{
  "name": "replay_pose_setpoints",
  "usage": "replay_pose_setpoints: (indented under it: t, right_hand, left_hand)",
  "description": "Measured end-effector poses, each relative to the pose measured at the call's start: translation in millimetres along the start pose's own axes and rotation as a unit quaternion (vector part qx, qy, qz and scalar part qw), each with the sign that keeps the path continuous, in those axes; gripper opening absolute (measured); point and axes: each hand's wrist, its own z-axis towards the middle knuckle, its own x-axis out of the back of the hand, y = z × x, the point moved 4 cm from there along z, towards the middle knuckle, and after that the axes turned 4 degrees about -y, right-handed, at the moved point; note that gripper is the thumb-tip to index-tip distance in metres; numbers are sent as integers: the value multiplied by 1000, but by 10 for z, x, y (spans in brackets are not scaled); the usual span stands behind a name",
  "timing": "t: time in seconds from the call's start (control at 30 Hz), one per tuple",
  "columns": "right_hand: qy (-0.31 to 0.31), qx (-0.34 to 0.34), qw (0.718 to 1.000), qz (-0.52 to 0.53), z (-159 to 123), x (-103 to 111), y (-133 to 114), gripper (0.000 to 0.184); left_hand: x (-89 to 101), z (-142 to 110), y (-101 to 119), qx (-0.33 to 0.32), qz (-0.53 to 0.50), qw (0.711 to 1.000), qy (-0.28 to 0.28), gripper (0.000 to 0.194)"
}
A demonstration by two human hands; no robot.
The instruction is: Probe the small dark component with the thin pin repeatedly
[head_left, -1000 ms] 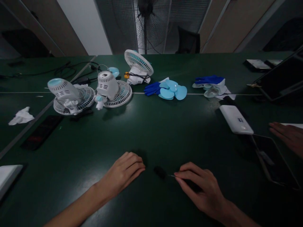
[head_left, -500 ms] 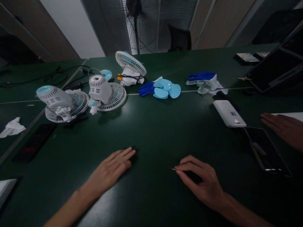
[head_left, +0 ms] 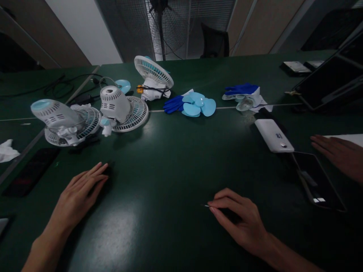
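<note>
My right hand [head_left: 241, 219] pinches a small, thin, shiny piece [head_left: 206, 205] between thumb and fingertips, low over the dark green table [head_left: 159, 166]. The piece is too small for me to tell its kind. My left hand [head_left: 81, 192] is at the left, its fingers stretched out, holding nothing. Beyond it lie two white fans, a left fan [head_left: 65, 122] and a right fan [head_left: 120, 109], each with its grille down on the table. Farther back a third fan [head_left: 154, 77] has its grille tilted up. A light-blue fan blade [head_left: 198, 104] lies partly on a blue glove [head_left: 173, 104].
At the right are a white power bank [head_left: 273, 135], a dark phone [head_left: 317, 181] and another person's hand [head_left: 338, 155]. More gloves [head_left: 244, 96] lie at the back. A dark screen [head_left: 334, 79] stands far right. On the left are a black phone [head_left: 31, 172] and white tissue [head_left: 8, 151].
My left hand has moved left across the table, away from my right hand. My right hand stays nearly in place, still pinching the small piece. The view has shifted slightly.
</note>
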Motion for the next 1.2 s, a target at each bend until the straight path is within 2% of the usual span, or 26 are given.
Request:
replay_pose_setpoints:
  t: [0.07,0.13,0.23,0.3,0.37,0.53,0.6,0.67,0.73,0.9,1.03,1.2]
  right_hand:
    - [-1,3,1000,-1,-3,-2,-2,15]
    - [0,6,1000,3,1,-3,-8,16]
    - [0,5,1000,9,13,-6,-15,16]
    - [0,7,1000,15,16,-7,-19,17]
    - [2,8,1000,18,13,-6,-21,17]
    - [-8,-6,1000,22,-2,-11,-6,15]
    - [-10,-10,999,28,2,-13,1,15]
    - [-10,-14,999,31,14,-13,6,14]
    - [-10,-15,999,32,28,-11,2,14]
    - [-3,-13,999,47,52,6,-31,12]
    - [-6,-10,999,45,53,15,-42,13]
    - [-7,-10,999,50,50,10,-35,14]
  left_hand:
    - [27,-11,58,-3,-13,1000,19,19]
    - [65,-29,96,29,-26,998,55,19]
    - [145,-79,86,166,-39,974,152,27]
    - [186,-117,62,258,-95,937,215,36]
    - [200,-132,33,318,-172,898,250,43]
    - [108,-138,-139,429,-312,817,229,46]
    - [21,-140,-222,442,-399,770,228,47]
    - [-47,-130,-270,438,-456,741,228,50]
    - [-69,-118,-274,434,-464,741,217,55]
    - [55,-80,-139,431,-367,799,201,62]
    - [134,-36,-29,422,-329,823,193,60]
    - [169,-39,-37,402,-245,858,205,52]
